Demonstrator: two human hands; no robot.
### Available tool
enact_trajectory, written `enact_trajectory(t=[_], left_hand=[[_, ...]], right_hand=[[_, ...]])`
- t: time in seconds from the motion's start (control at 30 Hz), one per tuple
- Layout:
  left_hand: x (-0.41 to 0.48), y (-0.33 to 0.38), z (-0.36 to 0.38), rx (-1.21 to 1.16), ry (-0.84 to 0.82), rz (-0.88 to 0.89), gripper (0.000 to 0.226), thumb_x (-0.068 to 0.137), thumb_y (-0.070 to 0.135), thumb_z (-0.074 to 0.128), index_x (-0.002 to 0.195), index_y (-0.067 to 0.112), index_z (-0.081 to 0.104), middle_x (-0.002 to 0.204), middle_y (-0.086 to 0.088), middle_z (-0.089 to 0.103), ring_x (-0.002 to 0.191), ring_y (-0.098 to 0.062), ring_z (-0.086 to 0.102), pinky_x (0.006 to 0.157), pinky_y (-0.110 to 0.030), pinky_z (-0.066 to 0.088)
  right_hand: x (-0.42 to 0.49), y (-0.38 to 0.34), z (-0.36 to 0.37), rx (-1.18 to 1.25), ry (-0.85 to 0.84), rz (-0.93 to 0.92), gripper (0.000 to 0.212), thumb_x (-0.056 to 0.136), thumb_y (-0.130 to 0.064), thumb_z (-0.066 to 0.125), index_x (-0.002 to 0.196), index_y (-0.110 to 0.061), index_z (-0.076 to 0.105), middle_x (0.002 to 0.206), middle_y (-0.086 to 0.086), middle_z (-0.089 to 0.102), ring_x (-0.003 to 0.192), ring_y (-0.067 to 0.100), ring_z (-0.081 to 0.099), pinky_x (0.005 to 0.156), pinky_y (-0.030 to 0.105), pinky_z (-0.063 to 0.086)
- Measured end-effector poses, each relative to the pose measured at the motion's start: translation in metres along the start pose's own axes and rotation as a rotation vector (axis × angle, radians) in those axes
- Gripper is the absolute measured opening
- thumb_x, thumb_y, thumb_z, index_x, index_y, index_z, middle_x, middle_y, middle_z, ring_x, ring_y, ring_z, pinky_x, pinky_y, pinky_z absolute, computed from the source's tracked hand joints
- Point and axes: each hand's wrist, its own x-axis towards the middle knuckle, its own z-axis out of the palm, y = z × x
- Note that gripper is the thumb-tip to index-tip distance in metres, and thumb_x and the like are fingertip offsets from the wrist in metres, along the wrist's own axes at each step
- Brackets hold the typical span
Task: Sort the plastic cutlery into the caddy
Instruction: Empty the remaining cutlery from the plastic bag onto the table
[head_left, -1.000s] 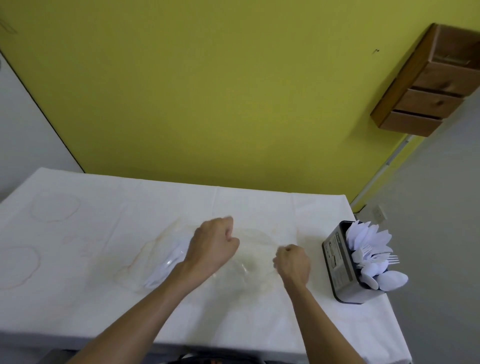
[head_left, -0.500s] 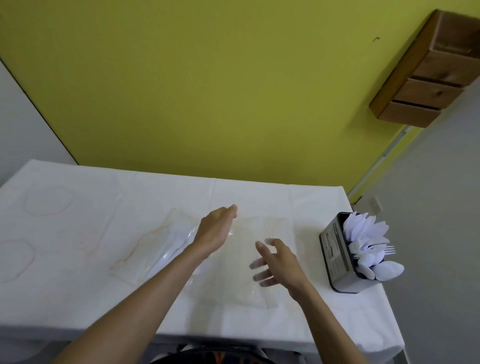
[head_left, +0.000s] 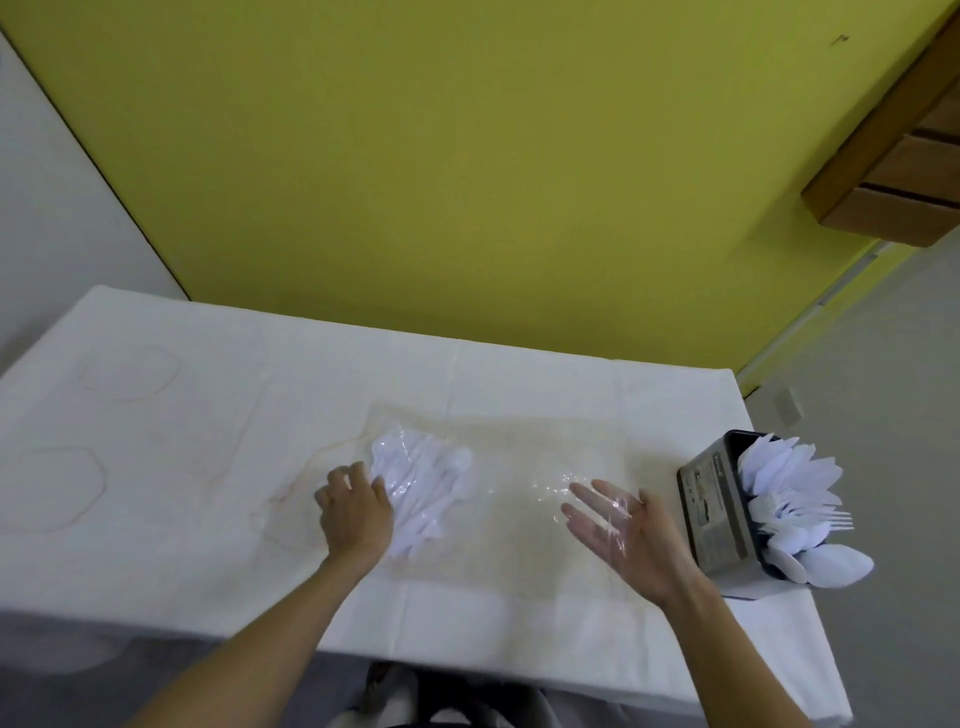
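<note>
On the white-clothed table (head_left: 218, 415), the open left hand (head_left: 356, 514) rests against bagged cutlery (head_left: 423, 488) at frame centre and the open right hand (head_left: 621, 532) lies under clear film, which could snag and topple the crowded caddy (head_left: 719, 512) at right.

White-clothed table (head_left: 208, 545) against a yellow wall (head_left: 467, 156). Left hand (head_left: 355, 512) rests palm down, fingers touching a heap of white plastic cutlery (head_left: 423, 491) under a clear plastic bag (head_left: 519, 467) spread flat at centre. Right hand (head_left: 626, 538) open, palm up, over the bag's right part. Dark caddy (head_left: 714, 512) at the right table edge, holding white spoons and forks.
</note>
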Motion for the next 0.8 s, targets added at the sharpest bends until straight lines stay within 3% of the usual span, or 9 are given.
enact_trajectory(t=[0.07, 0.13, 0.23, 0.3, 0.37, 0.57, 0.63, 0.73, 0.8], left_hand=[[0.023, -0.009, -0.002, 0.049, -0.109, -0.129, 0.044, 0.099, 0.032, 0.041, 0.127, -0.001, 0.046, 0.132, -0.022, 0.047, 0.119, -0.042, 0.042, 0.095, -0.044, 0.038], [0.036, -0.014, -0.002, 0.130, -0.226, -0.145, 0.046, 0.099, 0.037, 0.038, 0.122, -0.001, 0.049, 0.126, -0.020, 0.053, 0.117, -0.038, 0.047, 0.097, -0.040, 0.038], [0.039, -0.011, -0.004, 0.000, -0.203, -0.075, 0.030, 0.097, 0.027, 0.042, 0.104, 0.000, 0.055, 0.110, -0.021, 0.057, 0.104, -0.039, 0.053, 0.089, -0.039, 0.043], [0.028, -0.002, -0.013, -0.160, -0.106, -0.005, 0.019, 0.095, 0.022, 0.045, 0.085, 0.006, 0.049, 0.094, -0.021, 0.058, 0.088, -0.038, 0.055, 0.071, -0.037, 0.041], [0.014, 0.011, -0.024, -0.236, -0.060, 0.059, 0.019, 0.095, 0.023, 0.042, 0.082, 0.009, 0.042, 0.080, -0.013, 0.059, 0.077, -0.033, 0.054, 0.064, -0.038, 0.038], [-0.030, 0.049, -0.065, -0.250, 0.056, 0.344, 0.020, 0.091, 0.041, 0.034, 0.081, 0.024, 0.034, 0.079, -0.001, 0.069, 0.071, -0.023, 0.064, 0.062, -0.047, 0.051], [-0.040, 0.066, -0.080, -0.253, 0.118, 0.428, 0.024, 0.089, 0.045, 0.033, 0.081, 0.023, 0.037, 0.077, 0.003, 0.070, 0.068, -0.020, 0.065, 0.058, -0.045, 0.050], [-0.051, 0.089, -0.102, -0.317, 0.184, 0.526, 0.019, 0.087, 0.041, 0.039, 0.079, 0.024, 0.040, 0.079, 0.013, 0.072, 0.067, -0.015, 0.067, 0.058, -0.041, 0.051], [-0.057, 0.101, -0.113, -0.388, 0.180, 0.547, 0.016, 0.087, 0.033, 0.043, 0.076, 0.022, 0.040, 0.079, 0.014, 0.073, 0.065, -0.012, 0.068, 0.058, -0.038, 0.052]], right_hand=[[0.007, -0.003, -0.009, 0.020, -0.020, 0.109, 0.036, 0.094, -0.006, 0.047, 0.128, 0.004, 0.051, 0.123, 0.024, 0.063, 0.092, 0.040, 0.072, 0.052, 0.033, 0.060], [0.012, -0.001, -0.009, -0.045, -0.058, 0.195, 0.049, 0.079, 0.003, 0.059, 0.127, 0.010, 0.051, 0.129, 0.029, 0.056, 0.088, 0.042, 0.072, 0.045, 0.029, 0.058], [0.024, 0.006, -0.005, -0.189, -0.111, 0.287, 0.048, 0.087, -0.012, 0.061, 0.128, 0.012, 0.052, 0.133, 0.029, 0.056, 0.109, 0.039, 0.065, 0.056, 0.030, 0.062], [0.034, 0.015, -0.006, -0.236, -0.121, 0.303, 0.053, 0.088, -0.022, 0.064, 0.127, 0.012, 0.053, 0.130, 0.028, 0.058, 0.115, 0.040, 0.062, 0.080, 0.039, 0.061], [0.041, 0.026, -0.006, -0.326, -0.130, 0.312, 0.064, 0.085, -0.036, 0.065, 0.128, 0.010, 0.053, 0.129, 0.024, 0.061, 0.118, 0.035, 0.062, 0.096, 0.042, 0.054], [0.052, 0.045, -0.003, -0.370, -0.211, 0.301, 0.074, 0.080, -0.050, 0.059, 0.131, 0.004, 0.052, 0.126, 0.016, 0.066, 0.116, 0.025, 0.065, 0.086, 0.034, 0.056], [0.053, 0.045, -0.005, -0.301, -0.272, 0.306, 0.083, 0.075, -0.048, 0.072, 0.135, 0.003, 0.047, 0.129, 0.017, 0.063, 0.118, 0.025, 0.063, 0.087, 0.034, 0.056], [0.056, 0.044, -0.011, -0.277, -0.391, 0.287, 0.111, 0.059, -0.051, 0.088, 0.142, 0.003, 0.039, 0.140, 0.018, 0.055, 0.130, 0.027, 0.053, 0.102, 0.035, 0.049], [0.055, 0.042, -0.010, -0.273, -0.401, 0.316, 0.103, 0.062, -0.059, 0.082, 0.137, 0.004, 0.048, 0.139, 0.017, 0.055, 0.127, 0.025, 0.056, 0.095, 0.032, 0.053]])
